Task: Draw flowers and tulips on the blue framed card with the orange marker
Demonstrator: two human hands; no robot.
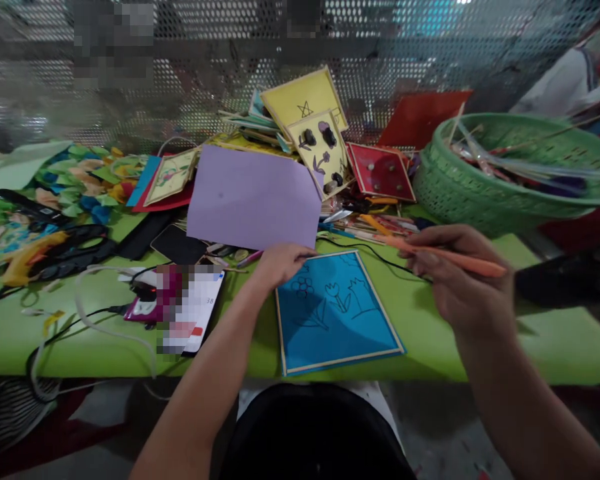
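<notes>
A blue card (340, 337) with thin wooden strips along its edges lies on the green table in front of me. Flowers and leaves are drawn on it in dark line. My left hand (284, 262) rests at the card's upper left corner, fingers stretched to the right along the top edge; their undersides are hidden. Raised to the right of the card, my right hand (463, 273) grips an orange pen (460, 259) between thumb and fingers. The pen's tip points left, above the table and apart from the card.
A purple sheet (255, 197) lies behind my left hand. Behind it lean framed yellow cards (307, 100) and a red one (381, 171). A green basket (480, 207) stands at the right. On the left are a phone (205, 313), cables, a yellow-black tool (35, 257) and colored scraps (83, 177).
</notes>
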